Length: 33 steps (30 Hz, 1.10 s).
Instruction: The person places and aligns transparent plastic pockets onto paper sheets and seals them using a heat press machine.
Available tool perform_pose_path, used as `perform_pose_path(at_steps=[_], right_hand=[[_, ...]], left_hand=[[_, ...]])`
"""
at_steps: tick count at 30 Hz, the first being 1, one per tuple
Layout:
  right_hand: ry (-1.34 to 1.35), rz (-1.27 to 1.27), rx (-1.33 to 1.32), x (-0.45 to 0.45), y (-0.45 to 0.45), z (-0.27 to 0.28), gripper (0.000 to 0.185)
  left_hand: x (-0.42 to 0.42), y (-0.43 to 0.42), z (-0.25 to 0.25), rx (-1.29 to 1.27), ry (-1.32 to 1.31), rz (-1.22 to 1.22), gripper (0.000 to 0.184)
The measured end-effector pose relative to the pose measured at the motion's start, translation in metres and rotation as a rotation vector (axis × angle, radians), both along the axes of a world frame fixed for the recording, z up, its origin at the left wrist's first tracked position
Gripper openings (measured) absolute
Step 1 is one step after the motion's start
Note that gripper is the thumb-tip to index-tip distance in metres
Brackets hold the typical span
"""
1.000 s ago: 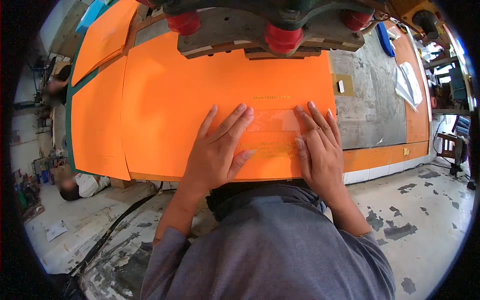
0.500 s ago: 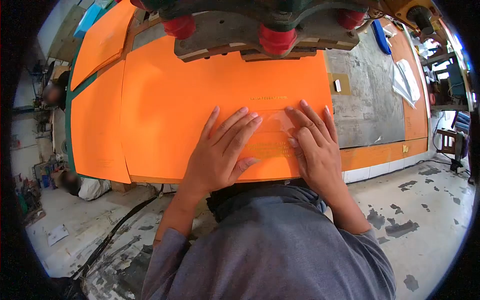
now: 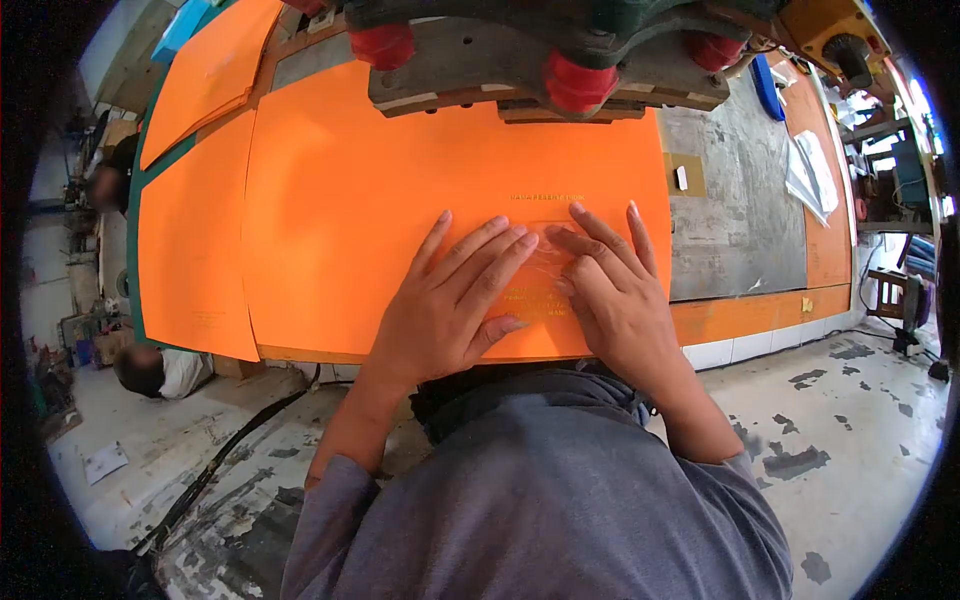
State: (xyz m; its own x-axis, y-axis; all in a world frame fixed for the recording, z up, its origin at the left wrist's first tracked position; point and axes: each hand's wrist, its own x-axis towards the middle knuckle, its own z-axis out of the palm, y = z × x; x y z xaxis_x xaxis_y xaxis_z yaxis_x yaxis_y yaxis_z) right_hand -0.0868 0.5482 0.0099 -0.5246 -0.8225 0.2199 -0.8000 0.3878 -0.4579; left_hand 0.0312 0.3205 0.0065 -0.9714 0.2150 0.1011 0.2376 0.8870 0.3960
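A large orange sheet (image 3: 340,200) lies on the table before me, with small lines of gold lettering (image 3: 533,300) printed on it. A small clear plastic film (image 3: 548,262), faintly creased, rests on the sheet between my hands. My left hand (image 3: 450,285) is laid palm down on the sheet, fingers spread, its index fingertip at the film's left edge. Over the film's right side is my right hand (image 3: 612,275). Its outer fingers stretch forward apart, one finger is bent at the knuckle, and a fingertip presses the film near the left fingertips.
A dark press head (image 3: 550,90) with red fittings hangs just beyond my hands. More orange sheets (image 3: 195,240) lie at the left. On the right are a grey metal plate (image 3: 735,230), a brown card piece (image 3: 685,172) and white plastic (image 3: 810,180). Another person (image 3: 150,370) is low at the left.
My right hand has slid left across the film, bringing its fingertips closer to the left hand. The film looks more creased. My left hand stays spread on the sheet; the view has shifted slightly.
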Motion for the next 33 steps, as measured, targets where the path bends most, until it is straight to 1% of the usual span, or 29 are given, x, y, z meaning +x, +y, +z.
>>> perform_pose_path(at_steps=[3,6,11,13,15,16,18,21,28,30,31,33], right_hand=[[0.023,-0.010,-0.010,0.000,-0.001,-0.001,0.011],[0.047,-0.023,-0.007,0.002,-0.006,-0.004,0.011],[0.039,-0.002,0.015,0.000,-0.001,-0.002,0.012],[-0.005,0.011,-0.010,-0.001,0.002,-0.003,0.012],[0.019,-0.008,-0.030,0.000,0.001,-0.002,0.013],[0.043,-0.030,-0.050,0.001,0.001,-0.002,0.013],[0.042,-0.045,-0.048,0.001,0.001,-0.004,0.013],[0.047,-0.061,-0.054,0.000,0.000,-0.007,0.014],[0.050,-0.060,-0.075,0.001,0.001,-0.006,0.014],[0.045,-0.056,-0.077,0.001,0.002,-0.006,0.013],[0.040,-0.053,-0.080,0.001,0.002,-0.006,0.013],[0.032,-0.059,-0.104,0.001,0.002,-0.006,0.013]], left_hand=[[-0.003,0.006,0.008,-0.006,0.014,0.045,0.078],[-0.003,0.006,0.004,0.034,0.011,0.044,0.078],[-0.001,-0.001,0.000,0.043,0.010,-0.005,0.078],[0.000,-0.001,0.000,0.055,0.019,-0.016,0.078],[0.002,0.000,0.000,0.121,0.121,0.057,0.070],[0.003,-0.001,-0.002,0.121,0.120,0.060,0.070],[0.004,-0.005,-0.009,0.219,0.179,0.151,0.065],[0.009,-0.007,-0.011,0.290,0.147,0.121,0.061],[0.009,-0.007,-0.003,0.300,0.053,0.121,0.061],[0.008,-0.008,-0.001,0.305,0.036,0.037,0.060],[0.010,-0.009,-0.002,0.304,0.036,0.039,0.060],[0.014,-0.011,-0.004,0.278,0.145,0.054,0.052]])
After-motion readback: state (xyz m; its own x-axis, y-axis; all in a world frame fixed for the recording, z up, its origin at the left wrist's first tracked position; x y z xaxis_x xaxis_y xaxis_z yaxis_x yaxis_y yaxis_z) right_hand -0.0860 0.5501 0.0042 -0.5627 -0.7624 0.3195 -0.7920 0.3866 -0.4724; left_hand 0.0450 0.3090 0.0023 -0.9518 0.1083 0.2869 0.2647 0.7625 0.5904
